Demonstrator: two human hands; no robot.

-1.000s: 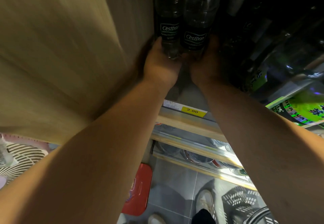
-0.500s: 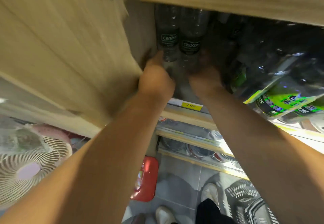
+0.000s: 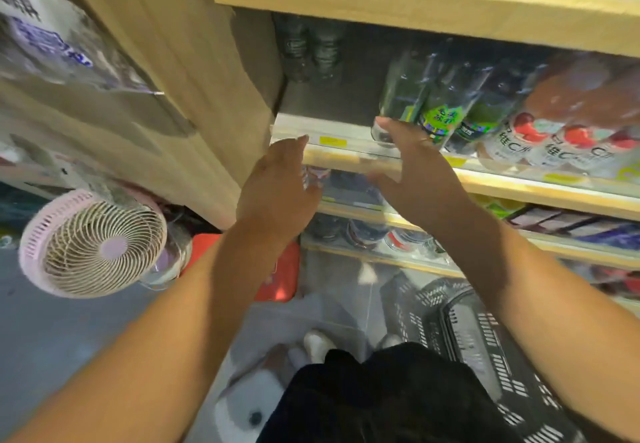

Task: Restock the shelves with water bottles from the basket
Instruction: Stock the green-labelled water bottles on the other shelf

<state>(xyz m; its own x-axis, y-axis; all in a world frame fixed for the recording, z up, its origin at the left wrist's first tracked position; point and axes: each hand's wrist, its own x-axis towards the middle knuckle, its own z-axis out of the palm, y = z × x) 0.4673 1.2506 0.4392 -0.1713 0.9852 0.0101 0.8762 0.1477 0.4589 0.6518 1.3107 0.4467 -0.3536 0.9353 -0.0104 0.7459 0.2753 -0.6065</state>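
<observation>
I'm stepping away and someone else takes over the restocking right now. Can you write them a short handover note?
Left hand: open, empty, by the shelf edge. Right hand: open, empty, beside it.
Two water bottles stand at the shelf's back left corner; basket on the floor, lower right.
Done: those two are shelved. Left: check the basket, its contents are unclear, and shelve any more.

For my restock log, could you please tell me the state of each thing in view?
Left hand, open, empty.
Right hand, open, empty.
Two water bottles, upright, at the shelf's back left.
Green-label bottles, on the shelf front.
Basket, on the floor.
</observation>
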